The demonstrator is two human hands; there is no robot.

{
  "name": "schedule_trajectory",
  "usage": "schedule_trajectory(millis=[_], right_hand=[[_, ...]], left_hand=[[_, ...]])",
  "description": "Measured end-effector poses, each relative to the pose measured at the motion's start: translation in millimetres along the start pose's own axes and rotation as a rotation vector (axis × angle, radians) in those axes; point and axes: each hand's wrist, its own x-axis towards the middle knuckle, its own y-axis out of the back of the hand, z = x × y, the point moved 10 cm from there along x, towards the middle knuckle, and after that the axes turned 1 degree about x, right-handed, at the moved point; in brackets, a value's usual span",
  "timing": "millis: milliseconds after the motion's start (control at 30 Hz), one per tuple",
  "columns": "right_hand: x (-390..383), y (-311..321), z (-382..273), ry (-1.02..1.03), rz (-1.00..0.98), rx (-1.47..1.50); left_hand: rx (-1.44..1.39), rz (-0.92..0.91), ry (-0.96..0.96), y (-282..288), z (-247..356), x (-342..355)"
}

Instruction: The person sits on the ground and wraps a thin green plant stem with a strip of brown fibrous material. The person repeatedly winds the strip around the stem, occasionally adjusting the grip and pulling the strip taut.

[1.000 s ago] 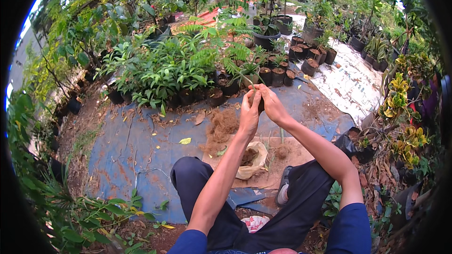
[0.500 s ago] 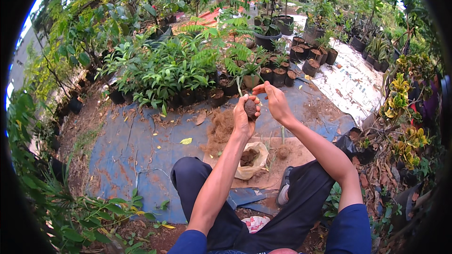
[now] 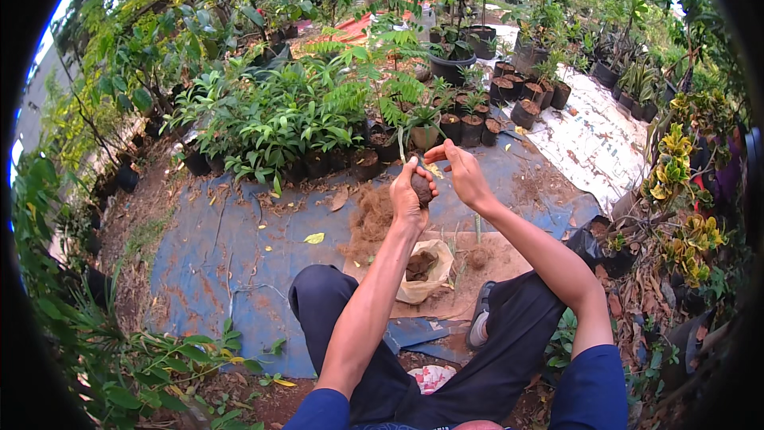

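My left hand (image 3: 408, 197) is wrapped around a dark brown ball of soil (image 3: 422, 188), held up above the ground sheet. A pale green stem (image 3: 403, 146) sticks up beside the left thumb; whether it is set in the ball is hidden. Just right of the ball, my right hand (image 3: 466, 178) is raised with its fingers stretched and slightly bent, holding nothing visible. Below the hands stands a pale bag (image 3: 435, 290), its rim rolled open, with dark soil (image 3: 419, 266) inside. Brown fibre (image 3: 369, 221) lies heaped to the left of it.
A blue sheet (image 3: 215, 263) covers the ground, with a brown mat (image 3: 497, 248) under the bag. A small fibre clump (image 3: 478, 258) lies on the mat. Leafy potted seedlings (image 3: 278, 115) stand ahead, black soil-filled pots (image 3: 525, 114) farther right, beside a white sheet (image 3: 581, 151). Yellow-leaved shrubs (image 3: 672, 163) edge the right.
My left hand has turned and shifted slightly left with the soil ball, opening a wider gap to the right hand. The right hand has barely moved.
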Motion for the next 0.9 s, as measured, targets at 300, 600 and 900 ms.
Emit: schedule_trajectory(millis=[300,600,900], right_hand=[[0.7,0.5,5.6,-0.037,0.011,0.066],[2.6,17.8,-1.3,0.084,0.177,0.033],[1.0,15.7,10.2,-0.025,0.131,0.063]], left_hand=[[-0.299,-0.207,0.072,-15.6,0.3,2.4],[-0.386,-0.059,0.160,-10.7,-8.1,-3.5],[-0.228,-0.107,0.148,1.0,-15.0,7.6]])
